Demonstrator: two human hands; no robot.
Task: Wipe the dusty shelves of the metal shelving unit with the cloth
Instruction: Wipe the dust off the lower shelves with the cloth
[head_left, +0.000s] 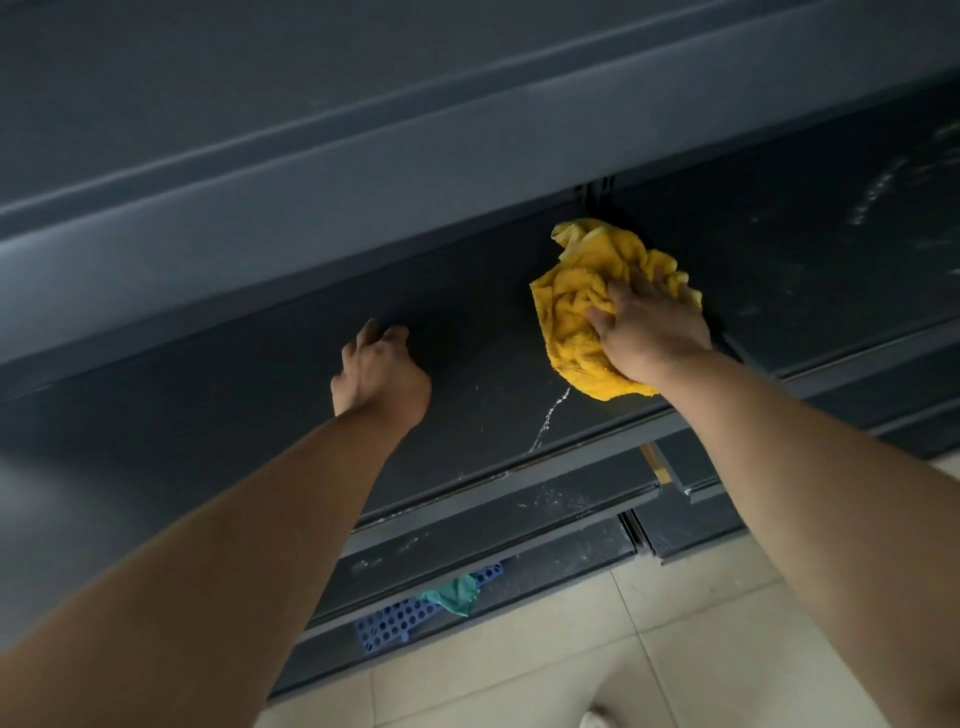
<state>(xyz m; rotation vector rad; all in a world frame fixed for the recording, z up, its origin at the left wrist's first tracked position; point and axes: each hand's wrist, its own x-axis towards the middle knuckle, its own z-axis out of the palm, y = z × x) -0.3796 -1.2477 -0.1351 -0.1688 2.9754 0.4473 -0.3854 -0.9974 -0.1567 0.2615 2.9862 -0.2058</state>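
The dark metal shelf (483, 332) bore a crumpled yellow cloth (571, 312) toward its right end, and a pale streak (549, 415) ran from the cloth to the front lip.

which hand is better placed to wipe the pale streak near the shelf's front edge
Right. The right hand grips the yellow cloth bunched on the shelf, and the pale streak starts just beside the cloth's near edge. The left hand holds nothing, fingers curled, farther left.
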